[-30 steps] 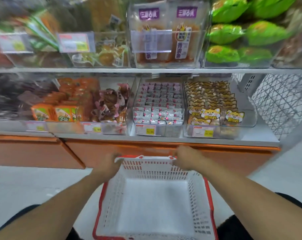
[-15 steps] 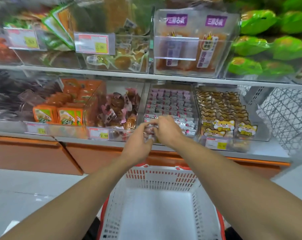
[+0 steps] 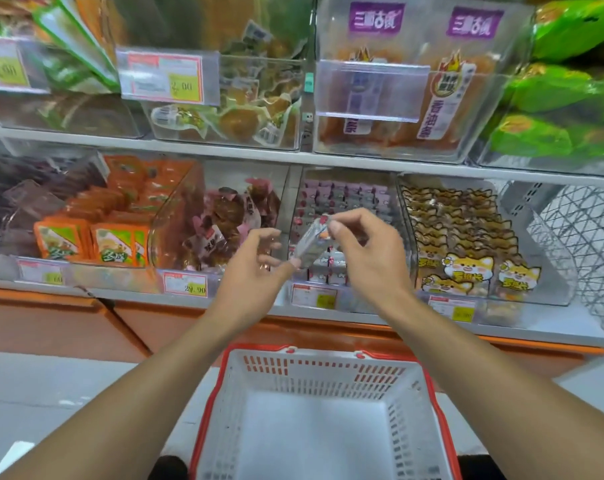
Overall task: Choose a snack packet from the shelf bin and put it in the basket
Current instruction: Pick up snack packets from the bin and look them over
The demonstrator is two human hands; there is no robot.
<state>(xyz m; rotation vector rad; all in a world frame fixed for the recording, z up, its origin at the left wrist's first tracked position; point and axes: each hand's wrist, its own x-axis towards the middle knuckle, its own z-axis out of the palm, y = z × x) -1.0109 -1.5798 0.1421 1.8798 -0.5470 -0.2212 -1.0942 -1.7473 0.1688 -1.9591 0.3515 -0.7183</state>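
I'm looking down over both forearms at the shelf, and the snack packet (image 3: 311, 244) is up in front of the clear bin (image 3: 342, 192) of small pink-and-white packets, held between the two hands. The right hand (image 3: 370, 252) has it pinched at the upper end, thumb and forefinger closed on the red-tipped corner; that grip is plain to see. The left hand (image 3: 255, 268) is less clear to me: its thumb meets the packet's lower end, the other fingers are spread and loosely bent, and motion blur smears the fingertips, so I can't tell whether it really pinches or only touches. The packet itself is tilted and blurred; I can make out silver-grey wrapping and a spot of orange, no print.

The basket (image 3: 328, 368) sits directly below the hands, white mesh with a red rim, nothing visible inside; its near edge runs off the bottom of the picture. The hands hide the front rows of the bin and part of its price tag (image 3: 314, 295). Beside it on the right are the cat-face packets (image 3: 467, 268), on the left brown wrapped sweets (image 3: 224, 220). The upper shelf bins are cut off at the top edge.
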